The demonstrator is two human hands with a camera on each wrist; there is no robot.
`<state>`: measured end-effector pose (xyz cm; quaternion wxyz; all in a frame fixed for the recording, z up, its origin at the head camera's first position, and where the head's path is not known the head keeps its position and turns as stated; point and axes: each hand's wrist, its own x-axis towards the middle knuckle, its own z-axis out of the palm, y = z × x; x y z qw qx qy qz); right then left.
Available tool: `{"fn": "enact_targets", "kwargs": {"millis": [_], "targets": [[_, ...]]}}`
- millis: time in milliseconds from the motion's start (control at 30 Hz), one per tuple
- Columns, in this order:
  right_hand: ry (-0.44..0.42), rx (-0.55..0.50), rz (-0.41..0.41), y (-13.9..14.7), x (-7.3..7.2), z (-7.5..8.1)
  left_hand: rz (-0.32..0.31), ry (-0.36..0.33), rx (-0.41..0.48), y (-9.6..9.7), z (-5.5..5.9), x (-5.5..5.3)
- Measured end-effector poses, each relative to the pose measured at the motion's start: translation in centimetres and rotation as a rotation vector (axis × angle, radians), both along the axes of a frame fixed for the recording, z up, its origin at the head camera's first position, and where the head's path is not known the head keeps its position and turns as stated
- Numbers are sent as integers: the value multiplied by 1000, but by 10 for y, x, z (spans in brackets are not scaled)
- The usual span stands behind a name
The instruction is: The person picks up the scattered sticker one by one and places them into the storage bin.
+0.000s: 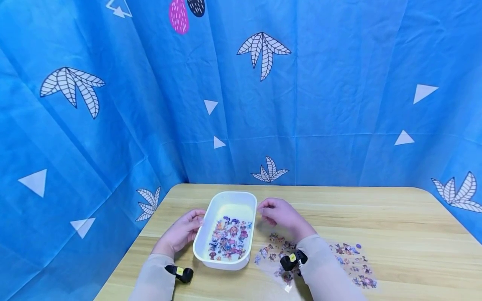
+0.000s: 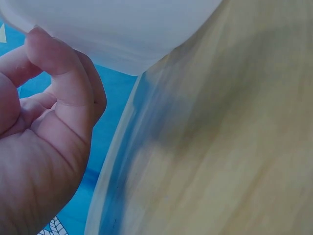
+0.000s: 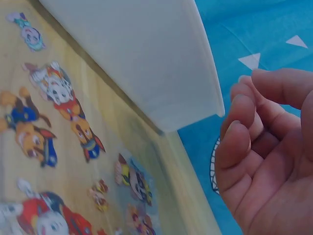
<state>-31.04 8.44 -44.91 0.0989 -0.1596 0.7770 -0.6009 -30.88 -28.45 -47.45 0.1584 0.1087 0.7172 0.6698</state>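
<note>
Pale sleeves (image 1: 152, 280) come in from the bottom edge of my head view, nearest the lens, each with a small black camera (image 1: 180, 273) strapped at the wrist. Between them I have the white tub (image 1: 225, 264), standing on the desk (image 1: 406, 225) left of its middle, its long sides running away from me. Flat on its floor, toward the near end, I see crowded cartoon figures (image 1: 231, 238).

At the tub's left side, my left grip (image 1: 182, 230) is closed on the rim; the left wrist feed shows me bent fingers (image 2: 58, 63) against the white plastic. Across from it, my right grip (image 1: 278, 212) is just beside the right rim, fingers loosely curled and holding nothing; on the right wrist feed I can make out a gap between fingertips and tub.

Right of the tub, under and around the right forearm, a clear sheet (image 1: 269, 253) printed with cartoon dogs lies on the wood. Beyond that forearm I get more printed figures (image 1: 363, 269), with a purple spot (image 1: 358, 246) near their top corner. Behind the desk and along its left hangs a blue curtain (image 1: 331, 83) patterned with white leaves and triangles.
</note>
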Motion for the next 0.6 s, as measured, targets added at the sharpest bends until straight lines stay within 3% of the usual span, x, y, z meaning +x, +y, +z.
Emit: {"fn": "enact_targets", "kwargs": {"millis": [333,600], "targets": [[3,50,29,12,-2,1,-5,1,9,0,3,2],[54,143,119,28,-6,-1,-22,9,17,-1,0,1]]}}
